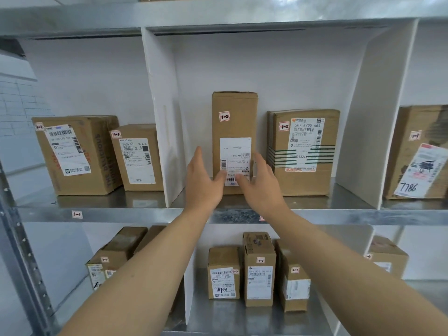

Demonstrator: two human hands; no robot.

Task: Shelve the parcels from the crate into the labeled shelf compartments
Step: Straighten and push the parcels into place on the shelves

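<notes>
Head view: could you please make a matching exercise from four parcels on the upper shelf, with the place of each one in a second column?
Things:
1. tall parcel
2. green-striped parcel
3. parcel marked 7786
4. parcel with slanted label

Places:
A. right compartment of the upper shelf
B. middle compartment, on the left
C. left compartment
D. middle compartment, on the right

Pairs: 1-B; 2-D; 3-A; 4-C

The single camera sits on my head and faces the metal shelf [242, 215] straight on. It is near enough that my left hand [206, 183] and right hand [261, 185] reach into the middle compartment. The wide lens takes in two tiers and looks down into the lower one.
</notes>
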